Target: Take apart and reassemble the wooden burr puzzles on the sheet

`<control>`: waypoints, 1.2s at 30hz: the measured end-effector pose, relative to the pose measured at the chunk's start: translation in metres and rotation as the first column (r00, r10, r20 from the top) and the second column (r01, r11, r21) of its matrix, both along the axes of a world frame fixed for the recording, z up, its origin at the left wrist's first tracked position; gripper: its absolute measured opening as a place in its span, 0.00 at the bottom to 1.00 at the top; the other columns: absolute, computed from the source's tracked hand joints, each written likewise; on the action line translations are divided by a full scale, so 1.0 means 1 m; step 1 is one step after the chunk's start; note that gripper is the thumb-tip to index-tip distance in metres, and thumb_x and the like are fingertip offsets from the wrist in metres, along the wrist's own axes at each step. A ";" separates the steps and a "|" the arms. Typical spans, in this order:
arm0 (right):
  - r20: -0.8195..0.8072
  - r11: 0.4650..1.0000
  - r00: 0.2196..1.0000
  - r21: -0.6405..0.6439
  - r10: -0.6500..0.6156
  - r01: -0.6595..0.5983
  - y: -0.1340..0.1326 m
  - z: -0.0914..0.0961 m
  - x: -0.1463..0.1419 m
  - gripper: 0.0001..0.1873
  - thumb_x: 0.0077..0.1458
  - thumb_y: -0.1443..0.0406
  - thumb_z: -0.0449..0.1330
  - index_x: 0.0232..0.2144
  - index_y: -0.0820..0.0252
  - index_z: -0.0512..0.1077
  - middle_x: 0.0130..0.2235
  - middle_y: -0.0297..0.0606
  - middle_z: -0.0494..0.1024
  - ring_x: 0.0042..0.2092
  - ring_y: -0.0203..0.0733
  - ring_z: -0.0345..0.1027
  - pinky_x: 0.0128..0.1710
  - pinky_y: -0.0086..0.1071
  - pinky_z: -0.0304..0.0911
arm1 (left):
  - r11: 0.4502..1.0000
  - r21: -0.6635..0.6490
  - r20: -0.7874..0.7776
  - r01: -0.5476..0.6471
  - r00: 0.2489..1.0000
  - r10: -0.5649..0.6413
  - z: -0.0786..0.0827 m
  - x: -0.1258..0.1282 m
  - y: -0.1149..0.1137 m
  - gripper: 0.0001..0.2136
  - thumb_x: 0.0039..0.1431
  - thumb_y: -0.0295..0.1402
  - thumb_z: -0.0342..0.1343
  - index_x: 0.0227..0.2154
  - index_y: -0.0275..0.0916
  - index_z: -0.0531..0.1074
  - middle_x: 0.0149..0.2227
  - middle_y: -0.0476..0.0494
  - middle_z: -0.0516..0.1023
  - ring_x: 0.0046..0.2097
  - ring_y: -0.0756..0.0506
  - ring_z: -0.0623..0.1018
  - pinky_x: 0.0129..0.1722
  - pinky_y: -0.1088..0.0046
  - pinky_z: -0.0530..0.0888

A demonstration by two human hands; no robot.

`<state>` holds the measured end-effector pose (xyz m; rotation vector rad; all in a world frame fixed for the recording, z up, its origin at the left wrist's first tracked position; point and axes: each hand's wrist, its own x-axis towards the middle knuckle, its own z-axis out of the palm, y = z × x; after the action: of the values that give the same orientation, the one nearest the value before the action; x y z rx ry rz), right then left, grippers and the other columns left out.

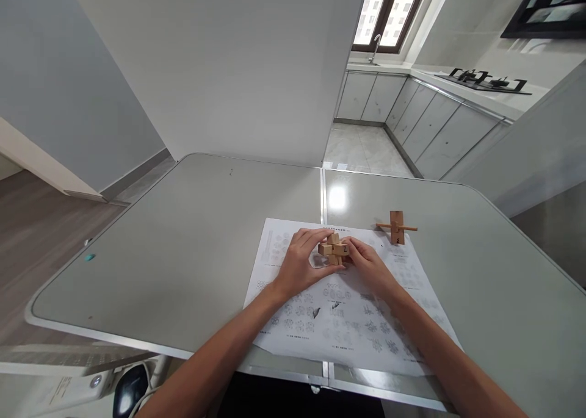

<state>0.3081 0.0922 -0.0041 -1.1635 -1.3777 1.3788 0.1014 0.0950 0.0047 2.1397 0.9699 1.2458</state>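
A wooden interlocking puzzle, built of crossed blocks with a dark mark on one face, is held between both hands above a printed sheet. My left hand grips it from the left, fingers over the top and thumb along the bottom. From the right, my right hand pinches its side, the fingertips partly hidden by the blocks. Under the hands lies the printed instruction sheet, covered with small diagrams. Past its upper right corner area rests another wooden piece, a flat marked block crossed by a thin stick.
The grey folding table has a metal seam down its middle. A small teal object lies near the left edge. Behind the table stands a white wall; a kitchen counter with a stove is at the back right.
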 end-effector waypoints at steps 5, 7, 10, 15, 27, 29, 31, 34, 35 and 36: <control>0.031 1.000 0.999 0.003 0.029 -0.029 0.000 0.007 0.004 0.28 0.63 0.39 0.61 0.41 0.56 0.79 0.38 0.37 0.80 0.39 0.46 0.71 0.40 0.35 0.68 | 0.982 0.186 -0.096 0.029 0.995 -0.011 -0.001 -0.002 0.000 0.30 0.63 0.42 0.69 0.66 0.48 0.67 0.60 0.40 0.80 0.55 0.37 0.78 0.56 0.55 0.73; -0.017 0.999 0.999 -0.023 0.048 -0.049 0.000 0.006 0.005 0.27 0.64 0.40 0.61 0.44 0.56 0.79 0.39 0.37 0.79 0.38 0.45 0.71 0.39 0.35 0.67 | 0.981 0.192 -0.095 0.029 0.995 -0.011 0.000 -0.003 0.000 0.31 0.63 0.42 0.69 0.66 0.49 0.66 0.60 0.40 0.80 0.56 0.37 0.78 0.56 0.54 0.74; -0.090 0.998 0.996 -0.052 0.022 -0.026 0.001 0.001 0.005 0.24 0.64 0.42 0.63 0.41 0.56 0.79 0.33 0.34 0.76 0.34 0.41 0.68 0.36 0.34 0.66 | 0.993 0.114 -0.070 0.025 0.997 -0.017 -0.001 -0.003 0.002 0.32 0.62 0.43 0.69 0.67 0.51 0.66 0.61 0.40 0.79 0.59 0.36 0.76 0.60 0.52 0.73; -0.370 0.983 0.929 -0.177 -0.027 -0.041 0.005 -0.003 0.003 0.22 0.63 0.46 0.67 0.36 0.59 0.79 0.29 0.33 0.75 0.28 0.35 0.66 0.29 0.29 0.69 | 0.995 -0.089 -0.017 -0.048 0.999 0.047 -0.005 -0.001 0.003 0.37 0.62 0.44 0.70 0.70 0.53 0.60 0.65 0.40 0.73 0.59 0.37 0.76 0.60 0.53 0.74; -0.780 0.818 0.301 -0.576 -0.549 0.000 0.025 -0.015 0.022 0.12 0.70 0.75 0.58 0.49 0.57 0.74 0.40 0.39 0.82 0.34 0.33 0.81 0.36 0.22 0.83 | 0.953 -0.213 -0.014 -0.217 0.976 0.219 -0.004 0.002 0.005 0.19 0.69 0.39 0.61 0.59 0.46 0.67 0.56 0.40 0.75 0.51 0.41 0.78 0.35 0.70 0.76; -0.775 0.804 0.257 -0.594 -0.578 0.020 0.026 -0.014 0.023 0.14 0.71 0.76 0.55 0.52 0.57 0.73 0.39 0.38 0.83 0.34 0.33 0.81 0.35 0.22 0.83 | 0.950 -0.224 -0.017 -0.216 0.976 0.217 -0.003 0.002 0.004 0.17 0.69 0.39 0.61 0.58 0.46 0.68 0.55 0.40 0.74 0.50 0.42 0.78 0.32 0.73 0.75; -0.779 0.810 0.247 -0.585 -0.576 0.043 0.027 -0.012 0.025 0.16 0.71 0.76 0.55 0.53 0.56 0.73 0.39 0.37 0.83 0.33 0.33 0.81 0.34 0.23 0.84 | 0.949 -0.242 -0.019 -0.204 0.978 0.206 -0.001 0.002 0.004 0.16 0.70 0.39 0.60 0.57 0.46 0.69 0.55 0.40 0.74 0.50 0.42 0.77 0.28 0.75 0.74; -0.786 0.817 0.242 -0.572 -0.569 0.065 0.026 -0.008 0.025 0.15 0.72 0.75 0.55 0.53 0.55 0.73 0.38 0.35 0.83 0.32 0.32 0.81 0.33 0.23 0.84 | 0.950 -0.259 -0.015 -0.175 0.984 0.178 0.000 0.002 0.003 0.14 0.70 0.39 0.59 0.56 0.46 0.70 0.55 0.41 0.74 0.50 0.43 0.77 0.25 0.77 0.72; -0.780 0.812 0.241 -0.579 -0.578 0.074 0.026 -0.007 0.024 0.13 0.73 0.74 0.54 0.52 0.55 0.73 0.38 0.35 0.83 0.33 0.32 0.81 0.33 0.22 0.83 | 0.951 -0.260 -0.012 -0.167 0.985 0.170 0.001 0.002 0.003 0.13 0.70 0.38 0.59 0.55 0.46 0.70 0.55 0.41 0.74 0.50 0.43 0.77 0.25 0.77 0.72; -0.770 0.804 0.245 -0.588 -0.589 0.086 0.025 -0.005 0.023 0.12 0.74 0.73 0.53 0.50 0.56 0.73 0.37 0.36 0.82 0.33 0.31 0.81 0.34 0.21 0.83 | 0.952 -0.260 -0.009 -0.162 0.986 0.166 0.001 0.002 0.003 0.12 0.70 0.38 0.58 0.54 0.46 0.71 0.54 0.41 0.74 0.50 0.43 0.77 0.26 0.77 0.72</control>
<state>0.3307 0.1174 -0.0092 -0.5717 0.1115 1.6102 0.1035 0.0982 0.0058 1.8769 1.2529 1.1345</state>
